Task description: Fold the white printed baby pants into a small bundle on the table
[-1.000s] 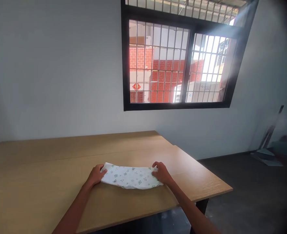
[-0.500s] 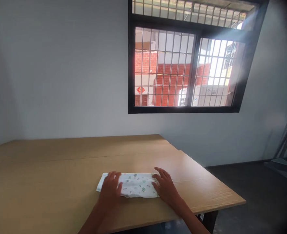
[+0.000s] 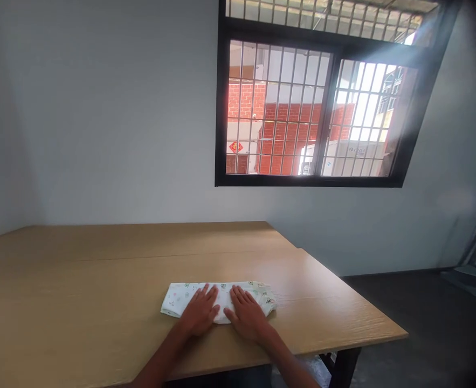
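- One cloth (image 3: 181,297), lower middle of frame.
- Two hands: left (image 3: 200,312), right (image 3: 246,317).
- One table (image 3: 80,302).
- One window (image 3: 318,102), upper right.

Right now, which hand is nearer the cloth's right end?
Right. The right hand lies flat on the cloth just inside that end; the left hand presses beside it, nearer the middle.

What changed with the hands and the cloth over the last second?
Both hands let go of the cloth's ends and moved inward: the left hand and right hand now lie flat, side by side, on the middle of the folded cloth. The cloth stayed folded on the table.
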`<state>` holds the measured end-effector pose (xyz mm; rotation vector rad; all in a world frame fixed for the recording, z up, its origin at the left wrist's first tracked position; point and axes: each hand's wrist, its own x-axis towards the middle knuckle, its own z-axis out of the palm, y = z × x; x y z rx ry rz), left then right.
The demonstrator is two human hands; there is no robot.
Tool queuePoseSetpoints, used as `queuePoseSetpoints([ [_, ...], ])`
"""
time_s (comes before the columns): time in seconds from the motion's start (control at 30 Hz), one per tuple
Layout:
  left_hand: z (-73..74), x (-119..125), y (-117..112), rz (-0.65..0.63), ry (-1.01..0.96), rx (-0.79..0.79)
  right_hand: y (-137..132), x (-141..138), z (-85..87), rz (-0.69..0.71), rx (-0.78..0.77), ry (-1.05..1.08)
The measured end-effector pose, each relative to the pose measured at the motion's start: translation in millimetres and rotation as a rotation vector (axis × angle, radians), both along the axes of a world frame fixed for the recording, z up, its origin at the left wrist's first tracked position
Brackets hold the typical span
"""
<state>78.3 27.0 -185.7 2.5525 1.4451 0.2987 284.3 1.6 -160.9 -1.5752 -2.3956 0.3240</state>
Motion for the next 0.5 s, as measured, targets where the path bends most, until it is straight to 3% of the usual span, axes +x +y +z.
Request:
queuePoseSetpoints([
  [0.1, -3.4, -38.0, 2.1, 0.159, 0.017, 0.002, -1.3, 22.6, 0.6, -0.086, 0.025, -0.050],
  [0.2, -8.3, -57.1, 1.5, 0.221, 0.015, 0.012, -3.5, 37.8, 5.4, -0.178, 0.054, -0.104],
  [0.4, -5.0, -67.3, 7.7, 0.172, -0.063, 0.002, -25.7, 43.4, 18.9, -0.254, 0.065, -0.197],
  [0.5, 2.1, -79.3, 11.3, 0.125, -0.132, -0.011, -49.5, 48.7, -0.4, -0.149, 0.143, -0.219],
])
